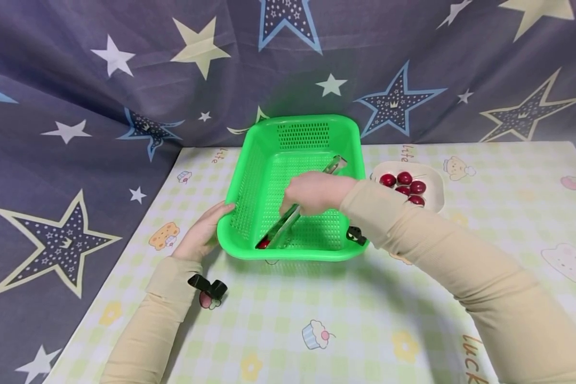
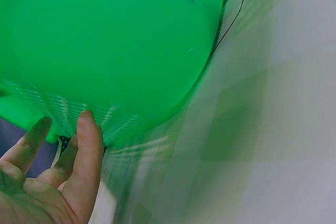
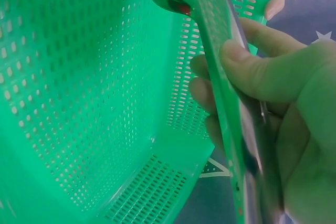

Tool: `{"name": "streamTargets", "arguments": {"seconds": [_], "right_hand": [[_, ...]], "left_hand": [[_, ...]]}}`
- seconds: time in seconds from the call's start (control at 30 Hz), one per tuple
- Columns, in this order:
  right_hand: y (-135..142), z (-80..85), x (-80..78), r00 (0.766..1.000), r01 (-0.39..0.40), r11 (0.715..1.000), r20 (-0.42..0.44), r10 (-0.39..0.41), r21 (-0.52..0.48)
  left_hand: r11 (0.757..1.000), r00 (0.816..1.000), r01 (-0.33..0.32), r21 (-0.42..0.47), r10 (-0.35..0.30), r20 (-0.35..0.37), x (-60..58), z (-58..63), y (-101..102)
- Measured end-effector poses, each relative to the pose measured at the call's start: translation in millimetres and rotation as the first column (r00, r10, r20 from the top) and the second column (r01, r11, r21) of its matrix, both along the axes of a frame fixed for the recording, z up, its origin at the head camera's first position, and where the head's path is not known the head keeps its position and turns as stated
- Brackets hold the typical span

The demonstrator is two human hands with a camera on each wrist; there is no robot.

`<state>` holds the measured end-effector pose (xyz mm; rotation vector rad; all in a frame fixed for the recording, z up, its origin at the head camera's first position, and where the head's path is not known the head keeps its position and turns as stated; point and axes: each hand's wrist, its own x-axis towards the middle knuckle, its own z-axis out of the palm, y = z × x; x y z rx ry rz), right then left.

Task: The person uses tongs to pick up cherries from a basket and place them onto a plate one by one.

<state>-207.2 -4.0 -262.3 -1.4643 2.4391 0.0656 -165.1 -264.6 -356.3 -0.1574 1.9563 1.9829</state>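
Note:
My right hand (image 1: 312, 193) grips metal tongs (image 1: 290, 216) inside the green basket (image 1: 288, 255), thumb on one arm and fingers round the other. The tongs (image 3: 223, 72) slant toward the basket's near left corner. A red cherry (image 1: 263, 244) shows at their tips there; in the right wrist view only a bit of red is visible at the tong head. My left hand (image 1: 202, 229) holds the basket's left rim, one digit over the edge. In the left wrist view, fingers (image 2: 88, 145) of that hand lie along the outer wall.
A white dish (image 1: 434, 189) with several red cherries (image 1: 403, 178) stands to the right of the basket, partly behind my right sleeve. Under everything lies a checked tablecloth (image 1: 269, 320). A dark star-patterned curtain (image 1: 288, 80) hangs behind and along the left side.

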Motion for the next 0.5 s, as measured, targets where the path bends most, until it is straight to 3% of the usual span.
{"name": "streamTargets", "arguments": {"seconds": [0.5], "right_hand": [[0.6, -0.3, 1.5, 0.999, -0.03, 0.999, -0.043, 0.028, -0.028]], "left_hand": [[1.0, 0.999, 0.024, 0.002, -0.024, -0.024, -0.3, -0.5, -0.1]]}}
